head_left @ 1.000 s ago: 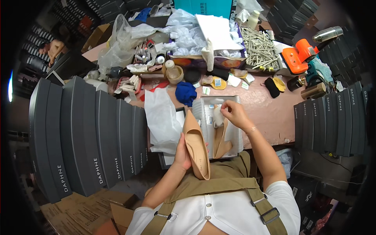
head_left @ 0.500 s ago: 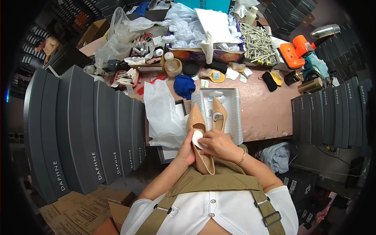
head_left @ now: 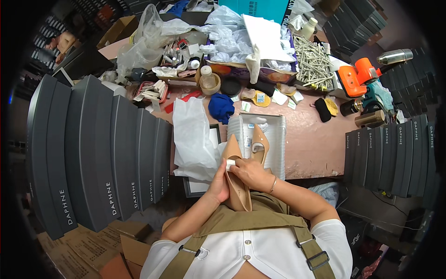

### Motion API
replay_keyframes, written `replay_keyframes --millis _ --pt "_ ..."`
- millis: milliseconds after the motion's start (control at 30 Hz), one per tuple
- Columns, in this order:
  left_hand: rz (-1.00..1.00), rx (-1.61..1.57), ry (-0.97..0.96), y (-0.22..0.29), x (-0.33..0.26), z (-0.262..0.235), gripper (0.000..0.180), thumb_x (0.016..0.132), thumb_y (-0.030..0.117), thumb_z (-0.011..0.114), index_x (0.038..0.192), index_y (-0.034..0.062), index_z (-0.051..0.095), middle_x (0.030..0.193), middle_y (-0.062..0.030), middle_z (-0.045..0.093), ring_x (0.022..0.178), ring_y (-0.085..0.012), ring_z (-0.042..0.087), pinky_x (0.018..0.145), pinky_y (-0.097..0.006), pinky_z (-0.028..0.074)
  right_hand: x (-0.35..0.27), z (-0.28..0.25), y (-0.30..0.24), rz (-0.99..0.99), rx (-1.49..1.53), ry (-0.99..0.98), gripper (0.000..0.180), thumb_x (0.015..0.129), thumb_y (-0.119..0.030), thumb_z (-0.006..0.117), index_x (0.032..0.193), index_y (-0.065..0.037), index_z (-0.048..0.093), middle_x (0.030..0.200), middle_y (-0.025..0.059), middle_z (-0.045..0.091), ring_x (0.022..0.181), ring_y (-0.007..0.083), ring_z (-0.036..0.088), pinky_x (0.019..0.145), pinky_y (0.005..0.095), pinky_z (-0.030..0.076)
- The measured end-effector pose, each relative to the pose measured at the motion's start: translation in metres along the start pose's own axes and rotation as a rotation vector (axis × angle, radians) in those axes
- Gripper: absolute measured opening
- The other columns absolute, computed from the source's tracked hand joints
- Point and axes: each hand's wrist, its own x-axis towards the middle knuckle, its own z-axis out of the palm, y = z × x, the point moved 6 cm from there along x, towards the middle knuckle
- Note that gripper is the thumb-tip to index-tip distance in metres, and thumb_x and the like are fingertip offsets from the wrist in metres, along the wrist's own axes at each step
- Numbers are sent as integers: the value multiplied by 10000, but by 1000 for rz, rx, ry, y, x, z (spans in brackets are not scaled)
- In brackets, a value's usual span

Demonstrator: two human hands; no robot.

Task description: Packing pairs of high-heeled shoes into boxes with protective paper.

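Observation:
A beige pointed-toe pump (head_left: 240,199) rests against my lap, its toe pointing away from me over the box. My left hand (head_left: 217,187) is wrapped round its left side, with the thumb up at the opening. There, my right hand (head_left: 253,175) pinches a small white wad (head_left: 230,163), its fingertips dipping into the shoe's mouth and partly hidden. The matching pump (head_left: 261,143) lies just beyond, with something white tucked inside. It sits in an open shoe box (head_left: 279,139) lined with pale ribbed wrapping.
White tissue paper (head_left: 193,139) spreads left of the box, near a crumpled blue cloth (head_left: 221,108). Dark shoe boxes (head_left: 90,153) stand in rows at both sides. Behind are a tray of pale sticks (head_left: 313,63), an orange device (head_left: 351,80) and a jar (head_left: 207,76).
The white piece, round and flat before, now looks bunched and lower in the shoe opening. My right hand has moved forward over it. The whole view has shifted slightly.

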Motion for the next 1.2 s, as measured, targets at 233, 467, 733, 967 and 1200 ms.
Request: replay_keyframes --millis 233,467,733,967,1200 --pt "-6 13 102 -9 0 -6 628 889 534 526 1296 66 419 1170 -148 531 1094 -332 546 919 -568 455 6 -14 103 486 437 -2 233 809 -159 599 1001 -28 618 1028 140 621 811 318 623 700 414 489" --pt "-13 30 5 2 8 5 719 864 628 489 1304 63 428 1163 -150 540 1089 -371 549 917 -573 450 -7 7 194 570 -130 177 167 840 -137 580 950 -15 606 970 168 605 805 346 610 708 427 487" --pt "40 -37 -48 5 11 14 649 902 576 467 1300 65 435 1148 -127 575 1079 -301 572 914 -511 476 -14 -23 52 492 778 -41 215 881 -172 621 1021 -15 580 828 85 605 739 187 580 705 321 479" --pt "-35 -1 69 -8 7 -6 484 920 316 533 1321 72 415 1237 -129 542 1110 -268 558 943 -434 471 -25 -21 5 243 220 151 517 729 -113 712 1207 -42 527 1127 129 555 1009 334 529 861 427 439" --pt "61 10 3 8 3 22 576 925 528 473 1301 92 440 1281 -92 509 1208 -224 478 1015 -409 400 -21 -27 3 209 100 228 351 745 -87 622 1087 -32 563 1005 130 568 907 293 570 760 381 480"
